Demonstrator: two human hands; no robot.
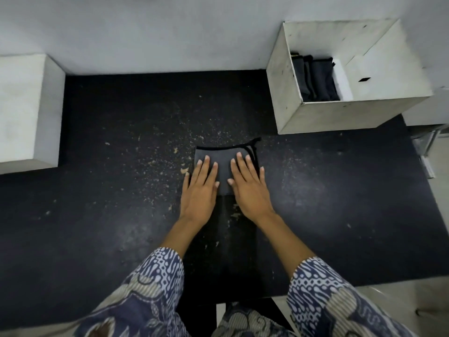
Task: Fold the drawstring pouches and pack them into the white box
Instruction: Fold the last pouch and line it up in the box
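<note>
Far left, at 9 o'clock, a closed white block sits on the dark worktop, not in play. Centre: left hand lies flat, fingers spread and released, pressing the L half of the grey pouch. Nothing gripped. Right hand the same on the R half, palm down, fingers splayed; its outer fingers rest by the black drawstring, which trails off the pouch's 1 o'clock corner. Pouch's long axis looks to run L-R, partly under both hands. White box stands at 1–2 o'clock from the hands, well apart, w/ folded pouches already stacked inside. Right hand is nearer it, so prob. best placed to carry.
</note>
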